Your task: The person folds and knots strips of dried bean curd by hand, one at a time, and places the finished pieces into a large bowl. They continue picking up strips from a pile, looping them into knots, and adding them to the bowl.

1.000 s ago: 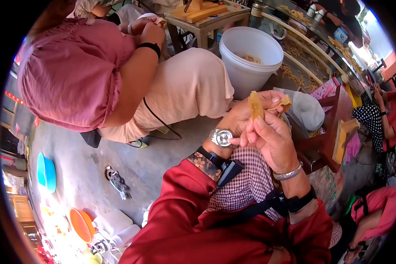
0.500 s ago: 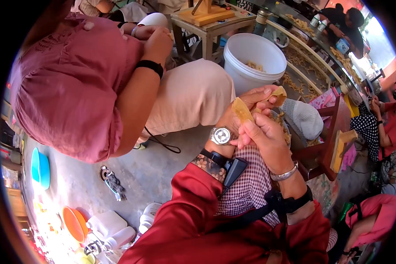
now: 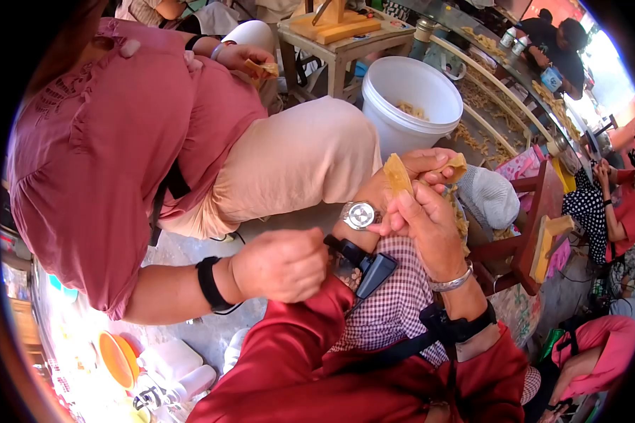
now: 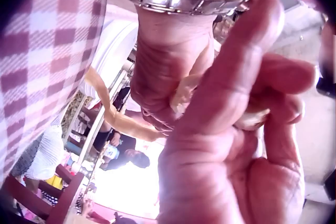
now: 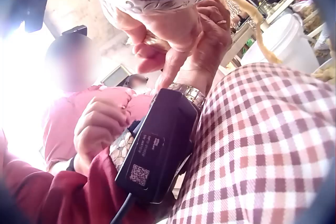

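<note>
In the head view my right hand (image 3: 428,224), with a silver bangle at its wrist, pinches a flat yellowish-brown strip (image 3: 397,175) between thumb and finger. Its broad end points up. Just behind it my left hand (image 3: 422,162), wearing a metal watch (image 3: 360,216), grips a curled yellowish piece (image 3: 456,168) at its fingertips. The two hands overlap, so whether both ends belong to one strip I cannot tell. A long, limp yellowish strip (image 4: 116,120) trails from the hands in the left wrist view, and the same strip (image 5: 257,19) droops in the right wrist view.
Close on the left sits a person in a pink top (image 3: 120,141), whose forearm (image 3: 183,289) reaches beside my left sleeve. Beyond my hands stand a white bucket (image 3: 409,92) with yellowish pieces inside, a wooden stool (image 3: 339,46) and a dark red wooden frame (image 3: 536,218).
The neighbour's forearm has come in beside my left sleeve, and their other hand now shows a yellowish piece. The strip in my right hand has tilted slightly; both my hands keep their hold.
</note>
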The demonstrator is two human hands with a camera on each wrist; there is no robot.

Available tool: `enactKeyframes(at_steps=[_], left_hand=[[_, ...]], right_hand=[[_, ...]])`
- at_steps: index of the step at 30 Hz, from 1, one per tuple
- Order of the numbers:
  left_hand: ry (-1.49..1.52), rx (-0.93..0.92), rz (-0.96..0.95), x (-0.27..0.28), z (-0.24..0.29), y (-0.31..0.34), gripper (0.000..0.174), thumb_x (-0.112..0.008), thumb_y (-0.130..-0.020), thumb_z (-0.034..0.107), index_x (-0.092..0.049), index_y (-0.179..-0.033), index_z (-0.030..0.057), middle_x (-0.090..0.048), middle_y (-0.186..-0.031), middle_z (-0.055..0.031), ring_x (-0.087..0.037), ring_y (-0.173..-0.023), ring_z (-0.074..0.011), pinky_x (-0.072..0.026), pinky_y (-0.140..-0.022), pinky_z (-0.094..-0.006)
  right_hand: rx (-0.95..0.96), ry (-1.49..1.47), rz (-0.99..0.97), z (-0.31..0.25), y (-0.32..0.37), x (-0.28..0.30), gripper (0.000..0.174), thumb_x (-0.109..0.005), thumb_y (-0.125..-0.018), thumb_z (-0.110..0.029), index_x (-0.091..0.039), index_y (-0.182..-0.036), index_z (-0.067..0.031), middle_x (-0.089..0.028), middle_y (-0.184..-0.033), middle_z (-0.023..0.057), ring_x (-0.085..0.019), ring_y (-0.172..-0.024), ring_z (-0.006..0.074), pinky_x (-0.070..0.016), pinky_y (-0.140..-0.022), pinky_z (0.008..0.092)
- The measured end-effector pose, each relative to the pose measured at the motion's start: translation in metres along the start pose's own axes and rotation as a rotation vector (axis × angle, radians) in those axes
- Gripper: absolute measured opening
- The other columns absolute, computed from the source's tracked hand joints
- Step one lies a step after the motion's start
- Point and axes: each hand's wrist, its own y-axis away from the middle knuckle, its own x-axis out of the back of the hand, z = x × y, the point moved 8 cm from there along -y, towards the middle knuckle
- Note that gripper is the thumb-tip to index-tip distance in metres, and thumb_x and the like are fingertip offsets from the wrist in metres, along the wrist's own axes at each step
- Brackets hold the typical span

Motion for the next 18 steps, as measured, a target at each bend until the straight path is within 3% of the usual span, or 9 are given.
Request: enactKeyframes(at_steps=[5,7,9,10,11,12,14,18], left_hand=[[-0.148,0.175,-0.309,-0.019,-0.030,-0.037,0.032,-0.059,-0.091,0.028,-0.054,-0.112,0.0034,-0.053,-0.084,0.0048,-0.043,-0.059,0.0022,-0.0421,-0.058,-0.0121],[-0.175,0.262,-0.378,-0.036,-0.033,-0.037,0.031,-0.059,-0.092,0.028,-0.054,-0.111,0.0031,-0.053,-0.083,0.0051,-0.042,-0.057,0.0025,-0.0413,-0.056,-0.0119],[-0.215,0.250,-0.371,-0.046,-0.026,-0.022,0.030,-0.051,-0.093,0.024,-0.051,-0.115,0.0033,-0.052,-0.083,0.0035,-0.044,-0.058,-0.0018,-0.0408,-0.055,-0.0137],[-0.160,0.258,-0.326,-0.045,-0.011,0.012,0.033,-0.048,-0.093,0.020,-0.047,-0.120,0.0032,-0.050,-0.083,0.0025,-0.045,-0.062,-0.0040,-0.0414,-0.058,-0.0158],[0.043,0.286,-0.207,-0.023,0.026,0.110,0.036,-0.044,-0.092,0.016,-0.043,-0.125,0.0030,-0.049,-0.083,0.0014,-0.046,-0.066,-0.0061,-0.0421,-0.061,-0.0178],[0.084,0.286,-0.171,-0.019,0.031,0.129,0.040,-0.040,-0.092,0.013,-0.040,-0.130,0.0028,-0.048,-0.082,0.0004,-0.047,-0.071,-0.0083,-0.0428,-0.063,-0.0199],[0.078,0.256,-0.128,-0.014,0.032,0.131,0.043,-0.037,-0.091,0.009,-0.038,-0.133,0.0012,-0.047,-0.082,-0.0008,-0.048,-0.074,-0.0104,-0.0431,-0.066,-0.0218],[0.252,0.323,-0.180,-0.004,0.018,0.119,0.036,-0.039,-0.094,0.016,-0.042,-0.127,0.0010,-0.049,-0.081,-0.0011,-0.050,-0.073,-0.0109,-0.0431,-0.063,-0.0221]], right_hand=[[0.194,0.042,0.113,-0.019,0.010,0.014,0.023,-0.048,-0.098,-0.017,-0.054,-0.087,0.0022,-0.055,-0.072,0.0028,-0.058,-0.066,0.0094,-0.0492,-0.063,0.0215],[0.217,0.189,0.188,-0.026,0.018,0.023,0.017,-0.055,-0.094,-0.015,-0.055,-0.091,0.0022,-0.057,-0.073,0.0022,-0.057,-0.066,0.0080,-0.0474,-0.059,0.0214],[0.188,0.358,0.296,-0.035,0.029,0.028,0.016,-0.060,-0.090,-0.013,-0.056,-0.093,0.0020,-0.058,-0.073,0.0016,-0.057,-0.065,0.0072,-0.0466,-0.056,0.0222],[0.123,0.469,0.307,-0.026,0.031,0.038,0.023,-0.068,-0.083,-0.011,-0.057,-0.100,0.0006,-0.057,-0.072,0.0021,-0.056,-0.063,0.0089,-0.0469,-0.057,0.0253],[0.182,0.588,0.321,-0.030,0.033,0.040,0.025,-0.068,-0.082,-0.007,-0.057,-0.103,0.0002,-0.057,-0.074,0.0014,-0.054,-0.065,0.0083,-0.0459,-0.058,0.0238],[0.238,0.706,0.334,-0.033,0.034,0.040,0.029,-0.068,-0.080,-0.003,-0.057,-0.107,-0.0002,-0.056,-0.077,0.0007,-0.052,-0.066,0.0078,-0.0448,-0.060,0.0224],[0.359,0.860,0.388,-0.033,0.037,0.044,0.038,-0.070,-0.076,0.003,-0.057,-0.111,-0.0020,-0.050,-0.076,-0.0027,-0.046,-0.067,0.0058,-0.0407,-0.060,0.0193],[0.209,0.736,0.328,-0.016,0.032,0.063,0.037,-0.073,-0.074,0.003,-0.058,-0.109,-0.0004,-0.047,-0.073,-0.0041,-0.044,-0.067,0.0045,-0.0398,-0.061,0.0185]])
